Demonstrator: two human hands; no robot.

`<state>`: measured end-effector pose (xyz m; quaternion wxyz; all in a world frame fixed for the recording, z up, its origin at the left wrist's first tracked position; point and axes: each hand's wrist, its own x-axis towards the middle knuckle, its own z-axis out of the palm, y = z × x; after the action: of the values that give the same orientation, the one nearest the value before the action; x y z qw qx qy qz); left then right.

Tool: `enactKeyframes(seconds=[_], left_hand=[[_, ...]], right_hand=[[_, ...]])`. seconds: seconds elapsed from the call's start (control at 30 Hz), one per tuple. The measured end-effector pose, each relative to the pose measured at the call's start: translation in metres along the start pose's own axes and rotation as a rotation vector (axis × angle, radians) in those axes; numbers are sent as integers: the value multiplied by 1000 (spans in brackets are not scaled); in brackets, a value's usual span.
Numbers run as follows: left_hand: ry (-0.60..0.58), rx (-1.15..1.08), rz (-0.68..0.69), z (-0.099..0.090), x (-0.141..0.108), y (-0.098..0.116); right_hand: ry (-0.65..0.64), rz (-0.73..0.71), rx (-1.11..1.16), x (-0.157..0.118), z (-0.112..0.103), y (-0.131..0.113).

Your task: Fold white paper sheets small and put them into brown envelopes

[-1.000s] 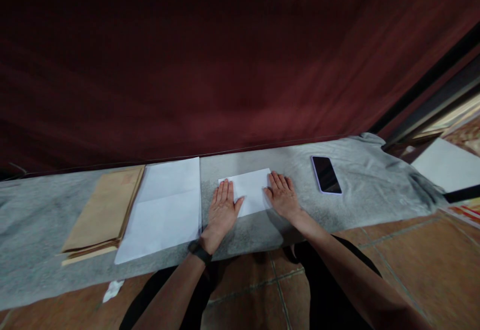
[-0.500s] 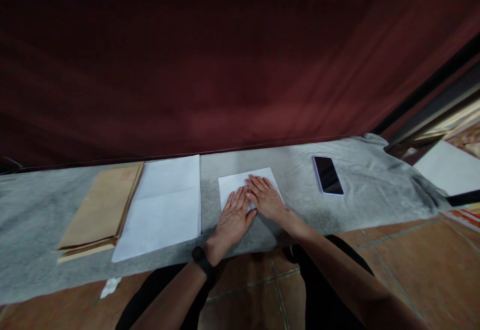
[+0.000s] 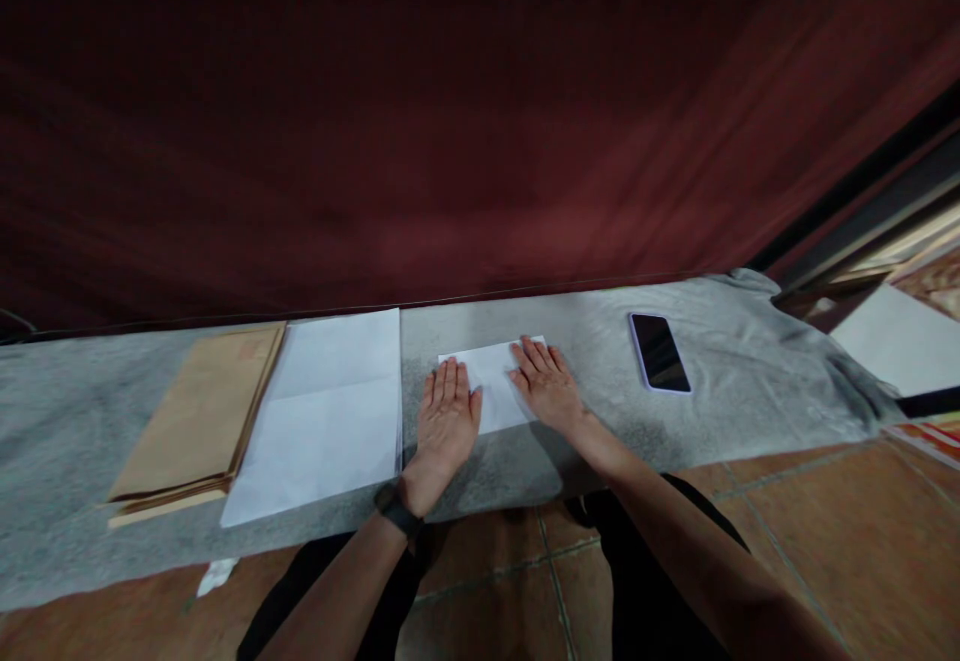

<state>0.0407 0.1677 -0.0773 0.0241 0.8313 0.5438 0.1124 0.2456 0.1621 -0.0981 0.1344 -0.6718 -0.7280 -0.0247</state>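
Note:
A small white paper [image 3: 496,391] lies flat on the grey cloth [image 3: 592,341] in front of me. My left hand [image 3: 445,419] rests palm down on its left edge, fingers straight and the thumb a little apart. On the right part of the paper lies my right hand [image 3: 549,383], palm down with its fingers spread. Bare paper shows between the two hands. Both hands cover the paper's side edges in part.
Left of the hands are larger white sheets [image 3: 322,411], and beside them a stack of brown envelopes [image 3: 202,406]. A phone [image 3: 660,352] lies to the right. Behind the cloth hangs a dark red curtain [image 3: 450,141]. A crumpled tissue [image 3: 217,576] is on the tiled floor.
My hands have moved apart from the middle of the paper, the left one to the left edge and the right one slightly to the right.

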Motion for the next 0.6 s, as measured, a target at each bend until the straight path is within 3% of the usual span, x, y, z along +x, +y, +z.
enactKeyframes(seconds=[0.13,0.23,0.6], left_hand=[[-32,-74,160,3,6,22],[-41,-81,182,7,6,29],[-35,-13,80,7,0,-1]], right_hand=[[5,-2,5,-1,1,0],[5,-4,14,-1,2,0],[39,42,-20,-8,-4,12]])
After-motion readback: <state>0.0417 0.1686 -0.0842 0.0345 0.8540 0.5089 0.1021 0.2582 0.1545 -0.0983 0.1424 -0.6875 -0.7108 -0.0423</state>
